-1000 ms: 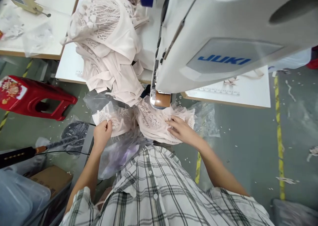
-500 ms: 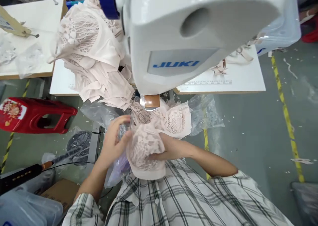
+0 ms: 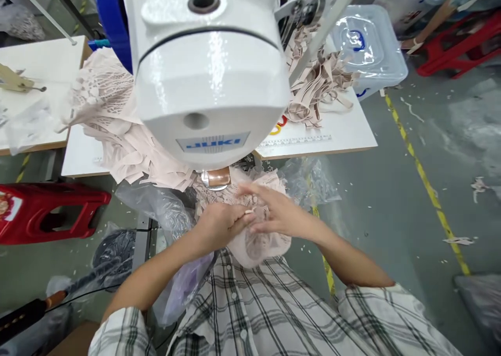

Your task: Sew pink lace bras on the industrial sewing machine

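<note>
Near the tabletop's (image 3: 344,131) front edge, the left hand (image 3: 219,223) pinches a lace garment (image 3: 276,244), the right hand (image 3: 291,217) spread, grip loose.

The floor (image 3: 376,215) is grey-green, marked with worn yellow tape (image 3: 431,193) and littered with small pale scraps (image 3: 458,240). Furniture in view comprises a white tabletop (image 3: 344,137) with a brown front edge, a second white tabletop (image 3: 58,58) at upper left, a red plastic stool (image 3: 29,215) below that, and another red stool (image 3: 434,53) at upper right, near a clear lidded box (image 3: 368,48). Lighting is bright, leaving white glare on the box's lid.
</note>
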